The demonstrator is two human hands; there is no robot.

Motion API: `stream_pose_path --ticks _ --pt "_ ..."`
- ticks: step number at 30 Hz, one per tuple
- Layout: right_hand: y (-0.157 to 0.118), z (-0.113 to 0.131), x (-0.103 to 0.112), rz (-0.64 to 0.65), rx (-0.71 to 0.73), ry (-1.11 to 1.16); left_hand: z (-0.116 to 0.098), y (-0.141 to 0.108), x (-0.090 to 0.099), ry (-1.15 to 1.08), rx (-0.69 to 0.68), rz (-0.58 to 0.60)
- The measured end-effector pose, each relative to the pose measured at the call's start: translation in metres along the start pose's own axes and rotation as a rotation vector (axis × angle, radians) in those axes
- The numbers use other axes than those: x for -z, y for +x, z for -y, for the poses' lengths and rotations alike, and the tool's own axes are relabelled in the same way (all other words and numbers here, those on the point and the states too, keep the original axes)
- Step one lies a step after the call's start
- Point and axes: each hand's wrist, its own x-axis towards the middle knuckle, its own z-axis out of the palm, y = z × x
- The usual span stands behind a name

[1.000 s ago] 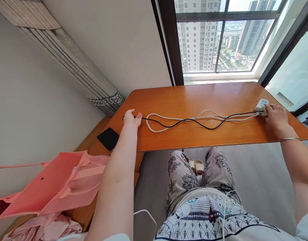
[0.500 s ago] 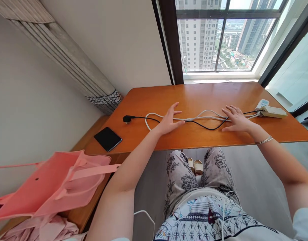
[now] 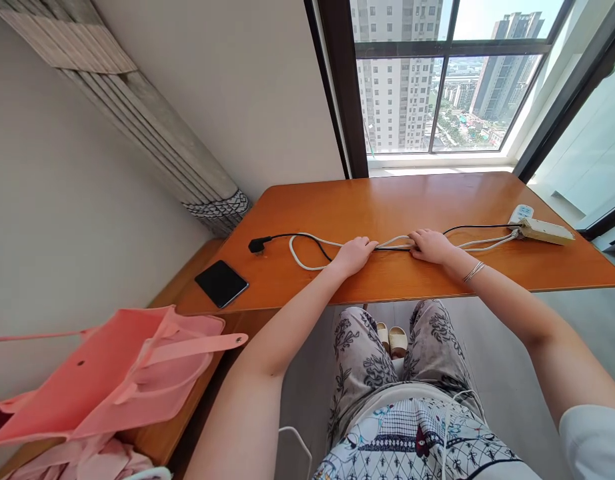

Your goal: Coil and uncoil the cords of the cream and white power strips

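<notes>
While I work over an orange-brown wooden tabletop (image 3: 317, 210), my left hand (image 3: 356, 255) and right hand (image 3: 430, 245) have their fingers curled together around a thin black cable (image 3: 480, 226) and a looped white cable (image 3: 290, 248). I judge this step to be gripping the strands; moving them calls for an even pinch. The cables pass beneath my fingers, bare between the hands, the white loop lying left.

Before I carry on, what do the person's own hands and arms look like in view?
Both the left hand and right hand are ungloved. Thin, silvery bangles circle the right wrist. A pale short sleeve covers the right upper arm.
</notes>
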Motion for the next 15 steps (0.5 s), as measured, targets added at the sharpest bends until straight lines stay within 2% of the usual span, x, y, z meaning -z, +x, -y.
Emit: stream_pose_path --ticks 6,9,12,15 --pt "-0.001 0.007 0.003 0.073 -0.030 -0.033 -0.010 -0.001 0.009 0.067 0.056 0.018" --pt "-0.004 0.006 0.008 0.069 -0.039 -0.044 -0.010 -0.005 0.016 0.032 0.099 -0.002" --pt "-0.010 -0.006 0.014 0.067 -0.084 -0.074 -0.003 -0.009 0.026 -0.037 0.132 -0.051" --pt "-0.017 -0.030 0.023 0.060 -0.168 -0.083 0.007 -0.012 0.037 -0.105 0.202 -0.117"
